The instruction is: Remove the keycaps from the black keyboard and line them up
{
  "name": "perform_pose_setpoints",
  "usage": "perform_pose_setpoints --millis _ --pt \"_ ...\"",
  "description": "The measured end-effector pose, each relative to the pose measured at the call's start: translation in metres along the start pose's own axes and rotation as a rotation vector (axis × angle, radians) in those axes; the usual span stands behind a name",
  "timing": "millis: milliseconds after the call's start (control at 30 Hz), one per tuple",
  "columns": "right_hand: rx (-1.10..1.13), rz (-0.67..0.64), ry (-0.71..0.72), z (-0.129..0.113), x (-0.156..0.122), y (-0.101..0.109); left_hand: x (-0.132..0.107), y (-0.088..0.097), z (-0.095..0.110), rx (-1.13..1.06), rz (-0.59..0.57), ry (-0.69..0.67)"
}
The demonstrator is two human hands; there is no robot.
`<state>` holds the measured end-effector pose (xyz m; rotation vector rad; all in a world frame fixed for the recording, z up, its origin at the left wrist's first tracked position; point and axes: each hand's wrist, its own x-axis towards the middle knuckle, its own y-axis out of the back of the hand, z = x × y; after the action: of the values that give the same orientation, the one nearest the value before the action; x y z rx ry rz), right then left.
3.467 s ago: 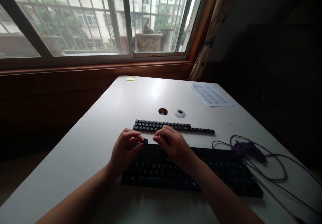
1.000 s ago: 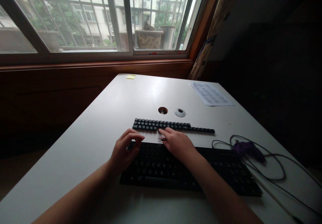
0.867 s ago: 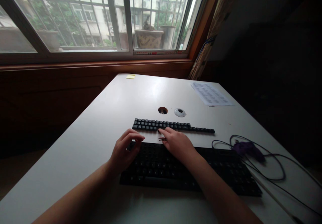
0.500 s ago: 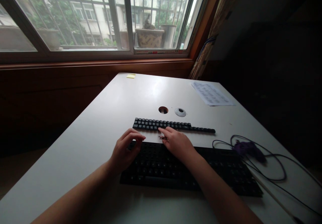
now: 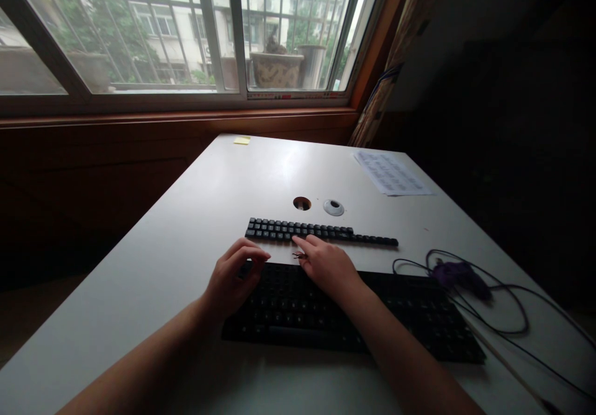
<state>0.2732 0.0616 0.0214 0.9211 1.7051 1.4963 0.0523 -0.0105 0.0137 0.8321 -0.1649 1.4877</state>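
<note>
A black keyboard (image 5: 298,337) lies on the white table under both hands. My left hand (image 5: 233,275) is over its upper left corner, fingers curled and thumb drawn up to the index fingertip; whatever is between them is too small to make out. My right hand (image 5: 328,266) is above the keyboard's back edge, closed on a small two-pronged metal tool (image 5: 298,255) whose tips point left. Its index finger reaches forward to the front row of the loose black keycaps (image 5: 279,228), which stand lined up in several rows behind the keyboard.
Black cables (image 5: 516,303) and a dark purple bundle (image 5: 459,278) lie at the right. Behind the keycaps are a round cable hole (image 5: 302,204) and its grey cover ring (image 5: 334,207). Printed sheets (image 5: 393,174) and a yellow sticky note (image 5: 242,140) lie farther back.
Almost nothing differs. The tool in my right hand has shifted very slightly; both hands keep their places.
</note>
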Motion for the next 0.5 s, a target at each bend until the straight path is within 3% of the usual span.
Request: perform_pose_setpoints --millis 500 --pt "0.04 0.019 -0.028 0.0011 0.0009 -0.0022 -0.0007 -0.0005 -0.0022 0.008 0.001 -0.004"
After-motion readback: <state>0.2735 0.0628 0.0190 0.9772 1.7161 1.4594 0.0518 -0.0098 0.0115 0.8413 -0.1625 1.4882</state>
